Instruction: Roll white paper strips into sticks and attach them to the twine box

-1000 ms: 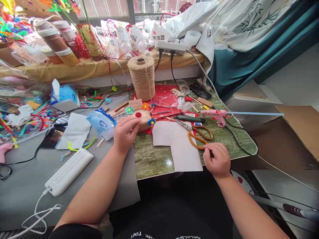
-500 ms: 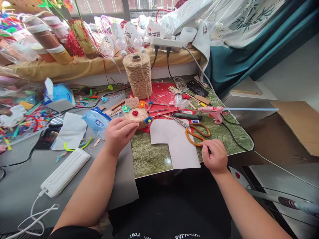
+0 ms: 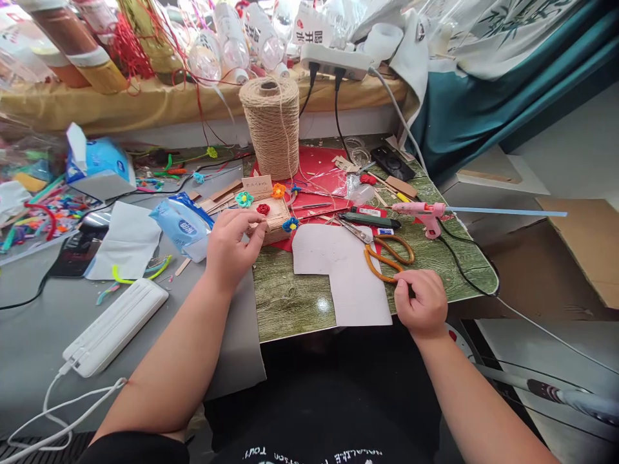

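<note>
My left hand (image 3: 231, 246) rests on the near edge of a small twine-wrapped box (image 3: 273, 218) decorated with tiny red, orange, teal and blue flowers; its fingers curl onto the box. My right hand (image 3: 420, 301) lies curled at the table's front edge, just below the orange-handled scissors (image 3: 382, 251). What its fingers hold, if anything, is hidden. A white cut sheet (image 3: 345, 274) lies between the two hands.
A tall jute twine spool (image 3: 274, 125) stands behind the box on a red mat (image 3: 323, 173). A pink glue gun (image 3: 422, 213) with a long stick lies at right, its cord trailing. A blue wipes pack (image 3: 182, 227), white power bank (image 3: 115, 326), phone and pipe cleaners crowd the left.
The view has tilted down a little. My left hand has shifted slightly on the box, and my right hand stays curled by the scissors.
</note>
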A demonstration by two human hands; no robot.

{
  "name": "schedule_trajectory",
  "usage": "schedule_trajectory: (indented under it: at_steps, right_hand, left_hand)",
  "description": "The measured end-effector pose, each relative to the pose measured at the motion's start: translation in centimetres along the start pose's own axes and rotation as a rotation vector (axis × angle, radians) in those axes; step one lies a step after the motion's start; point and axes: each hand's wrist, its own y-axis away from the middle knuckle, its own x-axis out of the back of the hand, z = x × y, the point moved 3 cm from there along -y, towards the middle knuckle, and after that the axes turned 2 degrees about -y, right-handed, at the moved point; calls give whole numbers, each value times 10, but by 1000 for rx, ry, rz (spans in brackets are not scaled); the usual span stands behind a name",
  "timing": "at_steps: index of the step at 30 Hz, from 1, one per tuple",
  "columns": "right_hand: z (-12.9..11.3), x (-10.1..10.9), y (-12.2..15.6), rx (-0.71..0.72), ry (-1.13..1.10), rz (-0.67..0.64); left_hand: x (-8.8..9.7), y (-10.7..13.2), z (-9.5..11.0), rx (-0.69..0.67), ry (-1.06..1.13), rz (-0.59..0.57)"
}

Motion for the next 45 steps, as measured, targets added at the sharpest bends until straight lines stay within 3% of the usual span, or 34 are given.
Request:
schedule_trajectory:
  at_steps: [5, 12, 19, 29, 45]
  right_hand:
    - [-1, -1, 0, -6, 2, -4]
    - [-2, 0, -2, -12, 2, -8]
    - [-3, 0, -2, -15, -1, -8]
    - [-3, 0, -2, 5, -10, 5]
    - [-6, 0, -1, 38, -31, 14]
  left_hand:
    - [0, 1, 3, -17, 24, -52]
    - [-3, 0, -5, 82, -25, -10]
    - [-7, 1, 2, 1, -26, -85]
    - [-3, 4, -7, -84, -62, -209]
    - [-3, 7, -16, -116, -52, -212]
